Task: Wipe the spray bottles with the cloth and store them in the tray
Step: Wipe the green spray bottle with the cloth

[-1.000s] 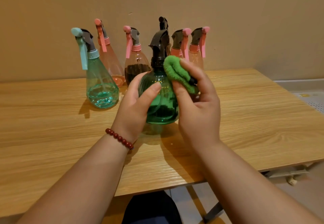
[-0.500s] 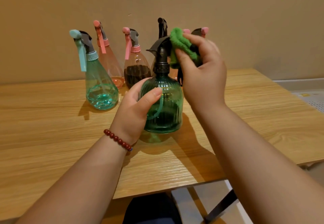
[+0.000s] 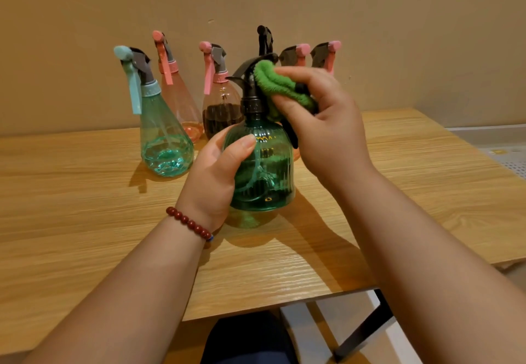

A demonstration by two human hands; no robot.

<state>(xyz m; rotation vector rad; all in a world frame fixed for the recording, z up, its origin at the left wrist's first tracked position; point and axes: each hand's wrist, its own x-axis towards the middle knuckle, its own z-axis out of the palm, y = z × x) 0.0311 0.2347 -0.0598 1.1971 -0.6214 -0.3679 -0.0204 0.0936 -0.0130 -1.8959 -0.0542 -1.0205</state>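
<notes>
From the head camera I see a dark green ribbed see-through spray bottle (image 3: pixel 263 170) near the middle of the light wooden table (image 3: pixel 71 221). It is upright, its long side going straight up and down. Its black spray head (image 3: pixel 252 79) points to the left, and the black trigger hangs down on the right side.

My left hand (image 3: pixel 216 175) is wrapped around the left side of the bottle's round body, thumb across the front. A red bead bracelet (image 3: pixel 189 222) sits on that wrist.

My right hand (image 3: pixel 324 124) is closed on a fuzzy green cloth (image 3: pixel 280 87). The cloth is pressed against the right side of the spray head and neck.

Behind it, near the tan wall, more bottles are upright. A light teal see-through cone bottle (image 3: pixel 162 133) is at the left, apart from the green one. Beside it are a pink see-through cone bottle (image 3: pixel 178 93) and a clear bottle with dark liquid and a pink trigger (image 3: pixel 220 107). More spray tops peek out behind my right hand.
</notes>
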